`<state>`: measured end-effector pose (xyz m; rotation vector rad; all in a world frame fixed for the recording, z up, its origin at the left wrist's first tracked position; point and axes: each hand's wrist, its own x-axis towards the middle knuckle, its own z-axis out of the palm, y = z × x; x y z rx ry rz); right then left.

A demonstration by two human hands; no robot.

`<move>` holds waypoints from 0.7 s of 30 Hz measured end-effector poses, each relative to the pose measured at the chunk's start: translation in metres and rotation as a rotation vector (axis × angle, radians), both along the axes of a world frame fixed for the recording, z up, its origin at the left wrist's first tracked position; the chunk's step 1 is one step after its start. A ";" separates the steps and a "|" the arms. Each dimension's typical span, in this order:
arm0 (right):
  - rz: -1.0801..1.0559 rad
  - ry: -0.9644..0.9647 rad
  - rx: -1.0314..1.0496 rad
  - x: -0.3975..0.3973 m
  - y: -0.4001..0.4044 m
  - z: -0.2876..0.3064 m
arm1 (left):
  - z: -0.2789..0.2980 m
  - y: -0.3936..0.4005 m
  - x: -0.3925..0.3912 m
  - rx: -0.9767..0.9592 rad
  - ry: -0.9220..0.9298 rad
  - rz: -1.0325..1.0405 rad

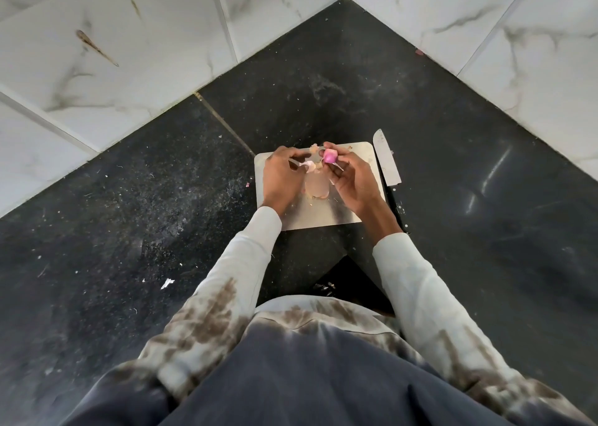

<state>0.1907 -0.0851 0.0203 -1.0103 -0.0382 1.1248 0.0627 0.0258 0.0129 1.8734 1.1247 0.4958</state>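
Onion work sits at the centre: a small round pink-purple onion [330,157] is pinched at the fingertips of the right hand [354,182], whose fingers curl round it from the near side, holding it up above the far edge of the board. The left hand [281,178] is just beside it, fingers bent, and pinches a pale papery strip of peel [307,166] that hangs between the two hands. Whether that strip is still joined to the onion cannot be told.

Below the gap between the hands lies a small heap of pinkish peelings [316,186] on a flat rectangular steel board [323,215], and a few scraps lie at the board's far edge beyond the fingertips.

Just outside the right hand, beside the board's right edge, a steel-bladed knife with a dark handle [385,160] lies on the speckled black stone counter [161,215], its tip pointing away from the person. Both wrists come out of pale grey long sleeves [252,247]. Beyond the hands, white marble-veined wall tiles [129,37] meet in a corner.
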 end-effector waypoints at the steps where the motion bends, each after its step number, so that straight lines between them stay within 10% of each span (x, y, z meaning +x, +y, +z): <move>1: 0.010 -0.041 -0.005 0.000 0.001 0.000 | 0.003 0.000 0.001 -0.056 -0.051 0.018; 11: 0.057 -0.648 -0.179 -0.005 0.009 0.015 | 0.017 -0.002 0.003 -0.457 -0.368 -0.039; 21: 0.105 -0.828 -0.208 -0.003 0.012 0.020 | 0.015 0.000 0.001 -0.657 -0.464 0.111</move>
